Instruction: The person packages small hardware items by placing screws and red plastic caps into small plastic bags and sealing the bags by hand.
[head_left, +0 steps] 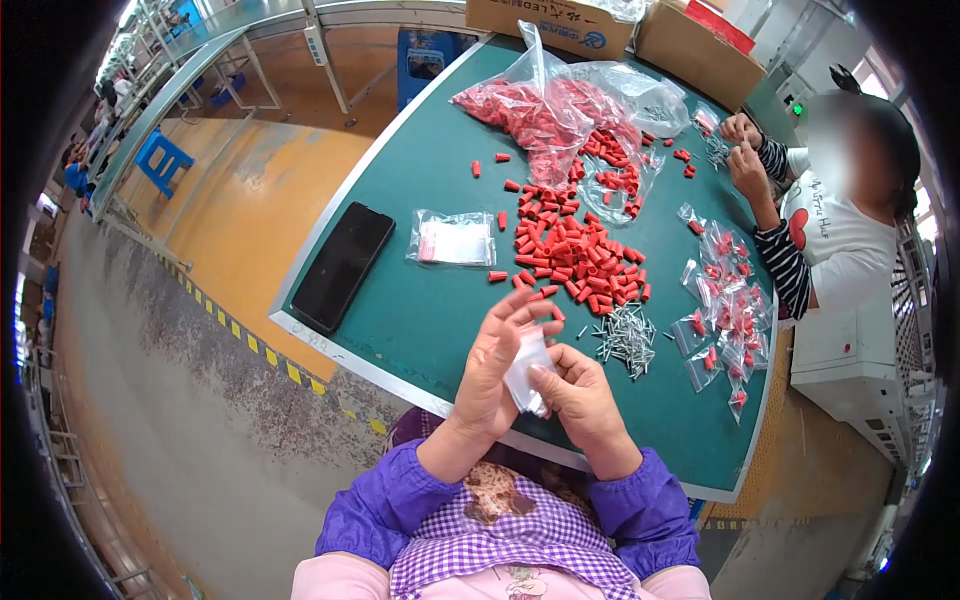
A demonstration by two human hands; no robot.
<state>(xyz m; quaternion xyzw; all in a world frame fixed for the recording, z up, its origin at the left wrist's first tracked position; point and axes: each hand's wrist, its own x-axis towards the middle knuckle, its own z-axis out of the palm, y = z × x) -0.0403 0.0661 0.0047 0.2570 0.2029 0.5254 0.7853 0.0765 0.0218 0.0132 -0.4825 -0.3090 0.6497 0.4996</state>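
Note:
In front of my body, over the near edge of the table, my right hand [583, 395] pinches a small clear zip bag [525, 372] between thumb and fingers. The bag has a red strip at its top and lies against the palm of my left hand [490, 362], whose fingers are stretched out and apart. Whether anything is inside the bag, I cannot tell. Just beyond my hands lies a heap of red wire connector caps [575, 250]. To its right, a pile of small silver screws [628, 342] sits close to my right hand.
A black phone [343, 266] and a stack of flat bags [452, 240] lie left on the green table [420, 330]. A big bag of red caps [540, 110] stands at the back. Filled little bags [725, 300] lie right, near a co-worker's hands [742, 150]. Cardboard boxes [690, 55] stand behind.

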